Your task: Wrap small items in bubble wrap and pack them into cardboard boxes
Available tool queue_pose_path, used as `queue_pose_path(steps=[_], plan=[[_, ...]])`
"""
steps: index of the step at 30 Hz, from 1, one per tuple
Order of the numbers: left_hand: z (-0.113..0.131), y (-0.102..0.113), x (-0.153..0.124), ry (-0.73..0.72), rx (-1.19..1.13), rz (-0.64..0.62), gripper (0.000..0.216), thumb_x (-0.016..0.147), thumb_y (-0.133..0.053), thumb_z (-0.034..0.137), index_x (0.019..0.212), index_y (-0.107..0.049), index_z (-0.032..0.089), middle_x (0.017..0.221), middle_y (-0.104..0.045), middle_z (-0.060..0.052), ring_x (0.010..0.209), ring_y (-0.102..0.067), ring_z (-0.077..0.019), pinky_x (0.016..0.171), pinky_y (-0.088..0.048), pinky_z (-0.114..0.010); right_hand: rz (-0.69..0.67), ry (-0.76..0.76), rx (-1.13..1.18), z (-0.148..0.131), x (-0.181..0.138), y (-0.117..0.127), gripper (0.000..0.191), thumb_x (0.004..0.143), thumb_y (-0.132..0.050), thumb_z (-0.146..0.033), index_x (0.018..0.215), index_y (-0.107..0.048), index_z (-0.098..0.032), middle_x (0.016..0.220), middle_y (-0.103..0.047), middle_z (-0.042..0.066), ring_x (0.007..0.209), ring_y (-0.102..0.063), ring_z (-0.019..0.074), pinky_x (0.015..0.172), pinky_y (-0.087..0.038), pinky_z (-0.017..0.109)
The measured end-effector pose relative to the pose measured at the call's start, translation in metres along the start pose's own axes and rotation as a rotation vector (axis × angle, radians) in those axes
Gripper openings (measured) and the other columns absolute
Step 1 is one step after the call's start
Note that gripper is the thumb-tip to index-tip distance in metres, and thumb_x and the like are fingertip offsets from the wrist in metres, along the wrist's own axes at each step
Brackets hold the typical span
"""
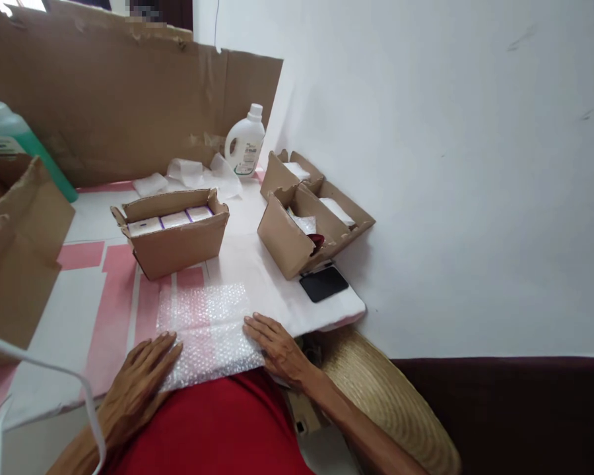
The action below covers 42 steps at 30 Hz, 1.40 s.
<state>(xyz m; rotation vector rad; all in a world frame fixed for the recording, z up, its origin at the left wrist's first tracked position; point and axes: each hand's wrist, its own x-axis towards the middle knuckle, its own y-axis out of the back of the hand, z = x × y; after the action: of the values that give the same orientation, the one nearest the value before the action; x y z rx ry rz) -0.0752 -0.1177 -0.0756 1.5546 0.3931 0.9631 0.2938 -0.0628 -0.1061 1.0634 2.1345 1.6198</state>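
At the left edge, a big cardboard flap (pixel 14 257) and a green bottle (pixel 10 138) are cut off by the frame; the bottle's lower part is hidden behind the flap. Contents of the two right-hand open boxes (pixel 301 231) are hard to read: white wrapped items, something dark red, no more detail. The label on the white jug (pixel 246 142) is too small to make out. A white cord (pixel 54 373) crosses the near left corner, blurred.

Bubble wrap sheet (pixel 208 333) lies flat on the counter (pixel 79 316) at the near edge, between both hands, with its near side running off toward the red shirt (pixel 212 422).

Left hand (pixel 138 382): open, fingers spread flat, fingertips pressing the sheet's left near edge, nothing gripped. Right hand (pixel 274 346): open too, palm down, fingers resting on the sheet's right edge, nothing gripped.

Just beyond the sheet is an open carton (pixel 175 234) with white and purple boxes in a row. A black phone (pixel 323 282) lies to the right, near the counter corner. A straw hat (pixel 386 396) sits below the right forearm.
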Motion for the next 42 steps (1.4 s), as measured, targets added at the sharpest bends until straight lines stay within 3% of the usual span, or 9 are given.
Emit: queue_pose_path(steps=[8,12,16,21,28,31,42], plan=[[-0.01,-0.015,-0.012,0.155,-0.242,0.024,0.064,0.08,-0.055,0.017,0.143,-0.053,0.026,0.136,-0.066,-0.01,0.126,-0.062,-0.0265,0.103,-0.05,-0.04,0.105,-0.098,0.194,0.001,0.009,0.007,0.047,0.097,-0.06,-0.033,0.143,-0.056,-0.022,0.139,-0.063,0.011,0.129,-0.055,0.0288,0.107,-0.047,0.048],[-0.017,-0.021,-0.011,0.236,-0.309,0.079,0.048,0.085,-0.066,0.033,0.132,-0.062,0.026,0.127,-0.07,-0.012,0.116,-0.067,-0.0272,0.097,-0.054,-0.039,0.265,-0.182,0.286,0.002,0.018,-0.002,0.031,0.098,-0.058,-0.029,0.127,-0.068,-0.027,0.123,-0.071,0.009,0.114,-0.062,0.0277,0.097,-0.05,0.048],[-0.013,-0.011,-0.005,0.287,-0.356,0.186,0.04,0.088,-0.066,0.05,0.121,-0.067,0.026,0.114,-0.076,-0.007,0.104,-0.071,-0.0235,0.088,-0.057,-0.034,0.37,-0.287,0.378,-0.004,0.023,-0.006,0.02,0.097,-0.057,-0.026,0.105,-0.076,-0.027,0.111,-0.075,0.007,0.105,-0.064,0.0269,0.093,-0.05,0.048],[0.005,0.001,0.011,0.555,-0.404,0.235,0.02,0.095,-0.055,0.038,0.101,-0.071,0.026,0.089,-0.075,-0.001,0.084,-0.07,-0.0189,0.081,-0.054,-0.033,0.447,-0.432,0.429,-0.018,0.028,-0.004,0.016,0.096,-0.061,-0.03,0.086,-0.072,-0.024,0.098,-0.073,0.007,0.101,-0.061,0.0266,0.091,-0.049,0.045],[0.013,-0.003,0.028,0.899,-0.404,0.214,0.032,0.092,-0.057,0.051,0.089,-0.069,0.021,0.079,-0.07,-0.001,0.07,-0.064,-0.017,0.066,-0.05,-0.029,0.479,-0.565,0.315,-0.023,0.047,-0.01,0.023,0.098,-0.061,-0.033,0.077,-0.06,-0.024,0.082,-0.066,0.003,0.087,-0.055,0.0235,0.084,-0.041,0.039],[0.011,-0.003,0.033,0.919,-0.413,0.216,0.034,0.092,-0.056,0.052,0.096,-0.07,0.021,0.089,-0.074,-0.002,0.077,-0.068,-0.0182,0.073,-0.053,-0.03,0.474,-0.592,0.246,-0.024,0.053,-0.011,0.028,0.099,-0.061,-0.032,0.073,-0.055,-0.024,0.078,-0.062,0.002,0.083,-0.052,0.0224,0.084,-0.038,0.038],[0.01,-0.015,0.035,0.923,-0.255,0.256,0.042,0.094,-0.054,0.051,0.108,-0.069,0.015,0.094,-0.073,-0.008,0.082,-0.069,-0.0217,0.079,-0.056,-0.035,0.447,-0.627,0.103,-0.025,0.059,-0.017,0.028,0.098,-0.063,-0.028,0.072,-0.054,-0.023,0.079,-0.061,0.003,0.084,-0.05,0.0227,0.08,-0.037,0.036]])
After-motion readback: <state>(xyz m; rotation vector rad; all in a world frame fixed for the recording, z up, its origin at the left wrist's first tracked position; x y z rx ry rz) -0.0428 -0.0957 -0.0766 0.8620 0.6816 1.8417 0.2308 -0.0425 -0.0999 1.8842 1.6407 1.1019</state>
